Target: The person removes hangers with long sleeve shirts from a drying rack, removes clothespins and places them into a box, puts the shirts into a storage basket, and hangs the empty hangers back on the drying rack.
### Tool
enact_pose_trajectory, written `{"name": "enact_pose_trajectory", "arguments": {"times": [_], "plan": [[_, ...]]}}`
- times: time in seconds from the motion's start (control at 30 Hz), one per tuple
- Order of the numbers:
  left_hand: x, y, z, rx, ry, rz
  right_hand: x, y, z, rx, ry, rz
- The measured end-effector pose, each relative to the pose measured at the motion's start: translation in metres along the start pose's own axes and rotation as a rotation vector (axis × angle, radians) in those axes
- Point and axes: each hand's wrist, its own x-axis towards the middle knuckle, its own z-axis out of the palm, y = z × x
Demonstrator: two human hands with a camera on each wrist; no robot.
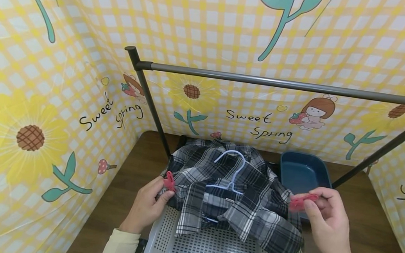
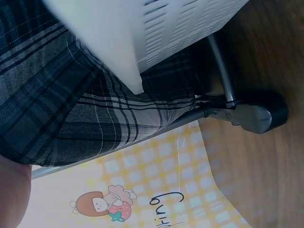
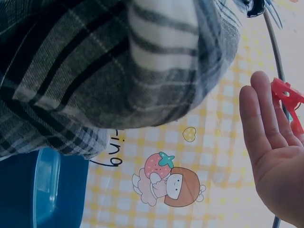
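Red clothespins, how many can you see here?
2. One red clothespin is pinched in the left hand, by the plaid shirt; the other red clothespin is pinched in the right hand. More could be hidden under the shirt.

Rack (image 1: 153, 111), blue basin (image 1: 305, 175) on table (image 1: 117, 199)

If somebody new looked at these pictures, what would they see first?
Probably the yellow checked backdrop with big sunflowers, behind the brown table. Next the plaid shirt and pale blue hanger, in the middle of the head view. Then one red clothespin pinched in the left hand and a second clothespin in the right hand.
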Motion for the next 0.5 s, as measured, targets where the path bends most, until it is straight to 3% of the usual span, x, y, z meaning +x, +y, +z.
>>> {"name": "enact_pose_trajectory", "arguments": {"times": [0.27, 0.5], "plan": [[-0.0028, -0.0018, 0.0004, -0.002, -0.017, -0.036, 0.0034, 0.0035, -0.0037, -0.032, -0.042, -0.002], [-0.0038, -0.0031, 0.0017, -0.005, -0.014, -0.034, 0.0034, -0.0025, -0.0027, -0.265, 0.016, 0.107]]}}
